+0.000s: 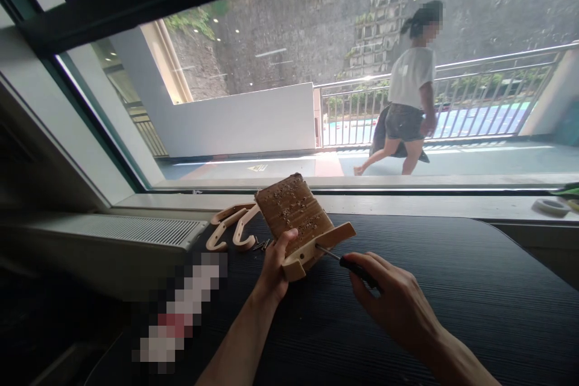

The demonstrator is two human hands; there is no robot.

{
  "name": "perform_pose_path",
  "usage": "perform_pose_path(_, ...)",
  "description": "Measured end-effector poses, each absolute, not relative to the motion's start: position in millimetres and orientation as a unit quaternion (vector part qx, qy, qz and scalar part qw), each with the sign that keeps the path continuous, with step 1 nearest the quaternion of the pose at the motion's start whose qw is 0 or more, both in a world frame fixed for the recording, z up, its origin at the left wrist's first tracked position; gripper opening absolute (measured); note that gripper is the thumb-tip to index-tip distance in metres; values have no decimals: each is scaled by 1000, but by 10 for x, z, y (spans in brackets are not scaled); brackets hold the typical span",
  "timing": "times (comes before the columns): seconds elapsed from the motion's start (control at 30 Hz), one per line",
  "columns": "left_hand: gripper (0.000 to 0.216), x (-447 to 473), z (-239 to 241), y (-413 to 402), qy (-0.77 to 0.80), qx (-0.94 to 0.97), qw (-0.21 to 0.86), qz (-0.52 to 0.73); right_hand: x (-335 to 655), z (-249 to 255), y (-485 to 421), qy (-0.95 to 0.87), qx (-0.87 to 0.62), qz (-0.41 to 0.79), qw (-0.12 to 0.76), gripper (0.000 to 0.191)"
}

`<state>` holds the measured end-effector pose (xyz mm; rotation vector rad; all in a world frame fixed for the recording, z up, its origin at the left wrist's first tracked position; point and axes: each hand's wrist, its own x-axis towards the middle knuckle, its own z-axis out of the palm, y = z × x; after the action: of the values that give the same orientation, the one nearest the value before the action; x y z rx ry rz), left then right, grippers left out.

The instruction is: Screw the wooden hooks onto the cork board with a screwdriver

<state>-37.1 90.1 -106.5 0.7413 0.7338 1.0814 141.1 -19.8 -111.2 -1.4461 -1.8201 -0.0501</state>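
My left hand (274, 268) grips a brown wooden block (294, 205) whose broad face is pitted with many small holes and rough specks. Along the block's near edge lies a pale wooden hook (312, 248) with a dark hole in it, also steadied by that hand. A black-handled screwdriver (357, 269) is in my right hand (393, 292), its metal shaft slanting up to the left. The tip meets the hook; whether a screw sits there is too small to tell. Beyond my left hand, more wooden hooks (244, 232) and several small dark screws (261, 245) lie on the table.
The dark wood-grain table (452, 289) runs up to a white windowsill (398, 204). A white vented unit (149, 228) stands at the left. At the far right of the sill lies a tape roll (550, 207). Outside the glass, a person (409, 84) walks past a railing.
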Motion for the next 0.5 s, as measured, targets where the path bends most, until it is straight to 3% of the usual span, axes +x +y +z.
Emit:
perform_pose_path(0.3,35,-369,-1041,881,337,331,745,472,1388,-1087,-228,-697,-555,-40,451,22)
perform_pose_path(0.5,36,-372,-1045,869,335,363,727,477,1381,-1074,-234,-707,-554,-14,440,19)
